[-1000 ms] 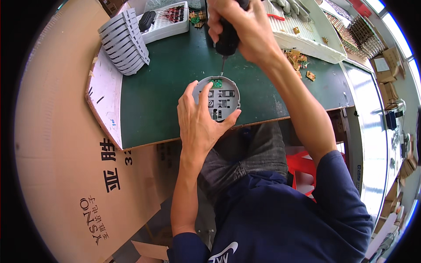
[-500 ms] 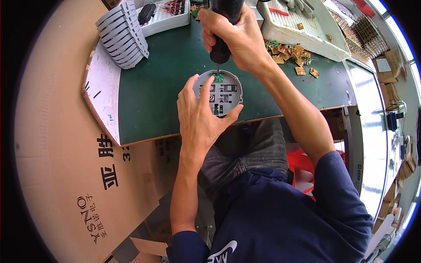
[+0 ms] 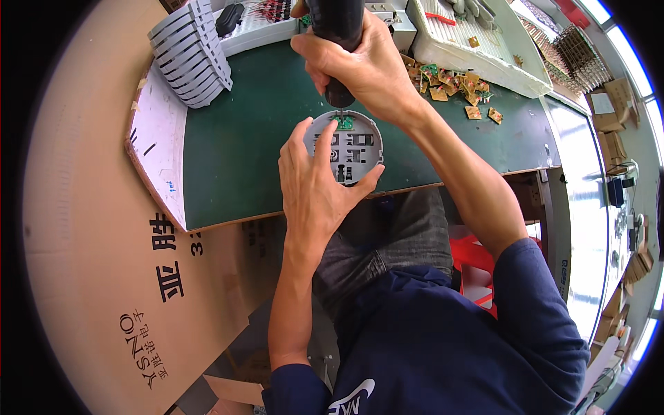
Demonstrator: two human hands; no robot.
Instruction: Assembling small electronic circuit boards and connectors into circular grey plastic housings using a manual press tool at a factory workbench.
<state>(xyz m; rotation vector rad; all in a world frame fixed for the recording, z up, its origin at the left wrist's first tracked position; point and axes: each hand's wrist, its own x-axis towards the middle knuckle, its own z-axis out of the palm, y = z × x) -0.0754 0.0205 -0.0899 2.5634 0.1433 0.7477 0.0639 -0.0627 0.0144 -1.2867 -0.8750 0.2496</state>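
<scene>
A round grey plastic housing (image 3: 370, 128) lies near the front edge of the green table, its inner side up with several cut-outs. At its far side sits a small green circuit board (image 3: 345, 123). My left hand (image 3: 315, 173) is curled around the housing, thumb on the near right rim and fingers along the left side, index fingertip beside the board. My right hand (image 3: 370, 66) is wrapped around a black electric screwdriver (image 3: 337, 28), held upright. Its thin bit reaches down to the board; a screw there is too small to make out.
Stacked grey curved plastic parts (image 3: 190, 55) stand at the far left, beside a white tray (image 3: 259, 34) with wired components. Several small tan circuit boards (image 3: 456, 86) lie loose at the right, before a large white foam tray (image 3: 484, 55). A cardboard box (image 3: 90, 207) borders the table's left.
The screwdriver and my right hand have shifted slightly left and tilted a little. My left hand and the housing have stayed in place.
</scene>
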